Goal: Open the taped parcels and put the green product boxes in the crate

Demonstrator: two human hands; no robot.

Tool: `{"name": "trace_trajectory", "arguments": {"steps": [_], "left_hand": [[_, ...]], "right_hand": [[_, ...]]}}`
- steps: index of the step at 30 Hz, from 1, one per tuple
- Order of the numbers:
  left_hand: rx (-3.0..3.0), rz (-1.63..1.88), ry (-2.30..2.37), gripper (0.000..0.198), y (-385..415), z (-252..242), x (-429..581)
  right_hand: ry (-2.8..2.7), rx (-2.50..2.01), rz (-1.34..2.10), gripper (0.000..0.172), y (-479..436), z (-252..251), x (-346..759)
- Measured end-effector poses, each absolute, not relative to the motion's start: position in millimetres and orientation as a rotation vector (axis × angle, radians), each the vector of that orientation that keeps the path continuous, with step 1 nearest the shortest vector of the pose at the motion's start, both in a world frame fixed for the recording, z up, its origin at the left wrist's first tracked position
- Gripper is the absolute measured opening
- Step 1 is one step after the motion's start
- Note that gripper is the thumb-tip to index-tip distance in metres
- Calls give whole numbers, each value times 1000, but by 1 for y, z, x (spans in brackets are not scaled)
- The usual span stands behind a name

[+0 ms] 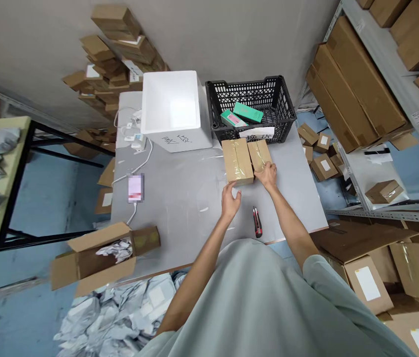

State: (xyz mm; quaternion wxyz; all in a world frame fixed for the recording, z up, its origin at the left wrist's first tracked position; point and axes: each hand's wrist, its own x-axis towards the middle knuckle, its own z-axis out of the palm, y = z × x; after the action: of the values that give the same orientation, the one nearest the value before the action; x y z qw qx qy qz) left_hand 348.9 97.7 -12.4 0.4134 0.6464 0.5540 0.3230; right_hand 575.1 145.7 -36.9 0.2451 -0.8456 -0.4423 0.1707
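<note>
We log brown rectangular cardboard boxes [245, 159], yellowish shiny tape stripes [237, 158]; black lattice-patterned plastic crate [248, 92]; green oblong cartons [248, 112], one pink-patched; white square foam box [199, 138], black characters [184, 140]; plain grey tabletop [179, 198]; slim red-and-black knife [257, 224]; our plain pale grey-green cloth shirt [265, 297].

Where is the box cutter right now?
In the head view, the box cutter lies right of centre on the table, between the left forearm and right forearm.

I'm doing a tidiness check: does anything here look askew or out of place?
The cardboard pile by the wall looks askew, with edges jutting at uneven angles. The taped boxes at the left hand and right hand show no obvious damage.
</note>
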Motion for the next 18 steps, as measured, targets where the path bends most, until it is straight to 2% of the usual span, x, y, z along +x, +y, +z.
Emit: {"name": "trace_trajectory", "arguments": {"steps": [4,10,18], "left_hand": [[1621,811,1357,43,89,-8,331],[1541,818,1267,41,61,-17,272],[1288,779,1270,37,22,-44,152]], "right_hand": [[-1014,-2377,385,62,116,-25,584],[-862,-2422,271,63,8,-7,572],[-943,-2302,269,59,-114,9,463]]}}
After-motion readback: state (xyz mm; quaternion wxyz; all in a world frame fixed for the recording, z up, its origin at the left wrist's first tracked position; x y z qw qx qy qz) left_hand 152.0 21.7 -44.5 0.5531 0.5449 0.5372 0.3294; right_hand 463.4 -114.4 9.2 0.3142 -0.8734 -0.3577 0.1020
